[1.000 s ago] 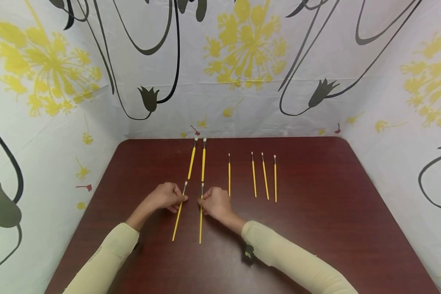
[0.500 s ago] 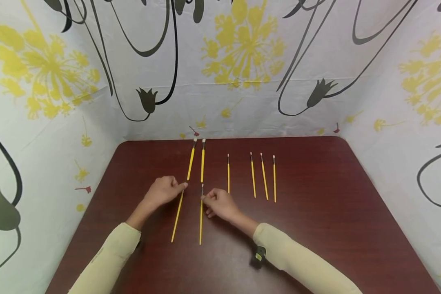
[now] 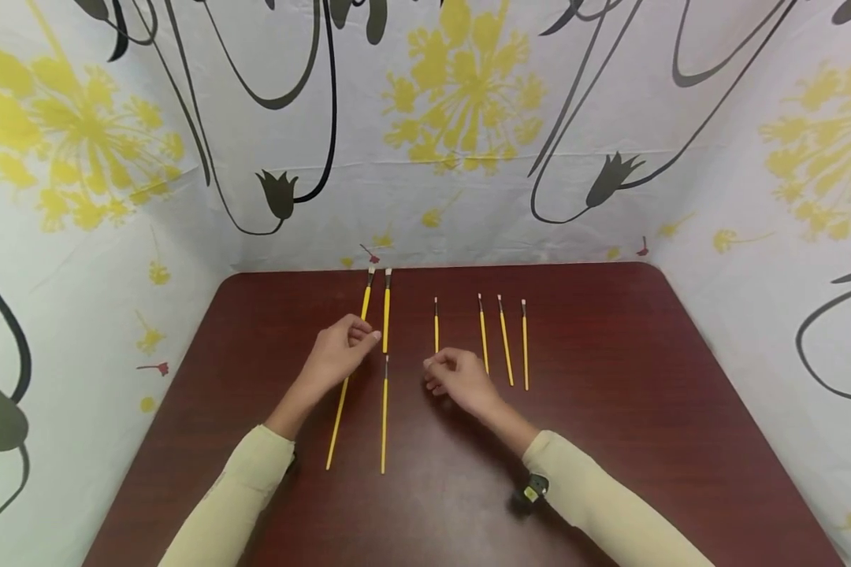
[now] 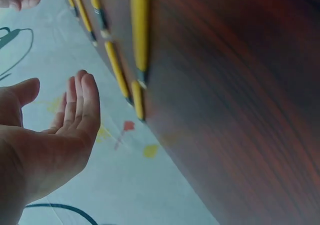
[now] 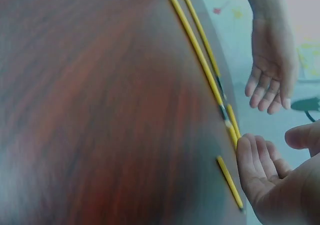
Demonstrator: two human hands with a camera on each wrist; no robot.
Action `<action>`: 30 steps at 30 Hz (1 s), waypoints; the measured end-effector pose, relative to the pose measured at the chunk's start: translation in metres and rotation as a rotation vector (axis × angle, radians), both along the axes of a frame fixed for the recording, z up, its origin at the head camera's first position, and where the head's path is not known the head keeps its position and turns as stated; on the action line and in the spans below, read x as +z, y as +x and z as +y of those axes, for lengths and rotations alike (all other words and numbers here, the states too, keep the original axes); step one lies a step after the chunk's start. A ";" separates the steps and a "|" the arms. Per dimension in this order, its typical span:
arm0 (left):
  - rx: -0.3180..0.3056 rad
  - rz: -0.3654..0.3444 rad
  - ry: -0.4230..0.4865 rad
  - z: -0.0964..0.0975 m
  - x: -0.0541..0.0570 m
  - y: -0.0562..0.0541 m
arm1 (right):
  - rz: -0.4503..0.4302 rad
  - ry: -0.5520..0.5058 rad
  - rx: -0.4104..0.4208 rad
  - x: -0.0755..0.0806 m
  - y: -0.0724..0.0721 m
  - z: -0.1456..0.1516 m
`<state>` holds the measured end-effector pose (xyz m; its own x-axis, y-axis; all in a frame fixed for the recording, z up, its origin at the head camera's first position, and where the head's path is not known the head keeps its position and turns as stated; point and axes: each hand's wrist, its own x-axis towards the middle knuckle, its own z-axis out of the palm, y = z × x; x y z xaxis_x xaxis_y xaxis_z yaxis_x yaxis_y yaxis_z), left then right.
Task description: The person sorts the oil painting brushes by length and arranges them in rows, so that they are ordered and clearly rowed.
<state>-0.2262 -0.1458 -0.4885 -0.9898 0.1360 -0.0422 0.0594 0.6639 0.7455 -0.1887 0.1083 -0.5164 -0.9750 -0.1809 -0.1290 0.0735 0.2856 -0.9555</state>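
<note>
Yellow-handled paintbrushes lie on the table, bristles pointing to its far edge. My left hand (image 3: 340, 350) hovers over the left column, partly covering its far paintbrush (image 3: 366, 299) and near paintbrush (image 3: 336, 429). Beside that column lie another far paintbrush (image 3: 387, 315) and a thin near paintbrush (image 3: 384, 425), end to end. My right hand (image 3: 462, 379) is at the handle end of a lone small paintbrush (image 3: 436, 324), whose lower part it hides. In the left wrist view the left hand (image 4: 65, 125) holds nothing, fingers extended. The right hand (image 5: 272, 180) looks empty in its wrist view, fingers loosely bent.
Three small paintbrushes (image 3: 506, 339) lie side by side to the right of the right hand. The dark red table (image 3: 645, 441) ends at a white printed cloth (image 3: 468, 213) behind and at the sides.
My right hand has let go of the thin near paintbrush and moved right to the lone small one. My left hand has left the near left paintbrush, moving up and slightly right.
</note>
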 end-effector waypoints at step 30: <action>-0.005 -0.351 0.238 0.097 -0.008 -0.066 | 0.131 0.310 -0.351 -0.003 -0.064 0.071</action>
<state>-0.2918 -0.0489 -0.4961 -0.9204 0.1870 -0.3433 -0.2227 0.4709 0.8536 -0.2530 0.1797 -0.5195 -0.9820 0.1890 0.0030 0.1010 0.5378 -0.8370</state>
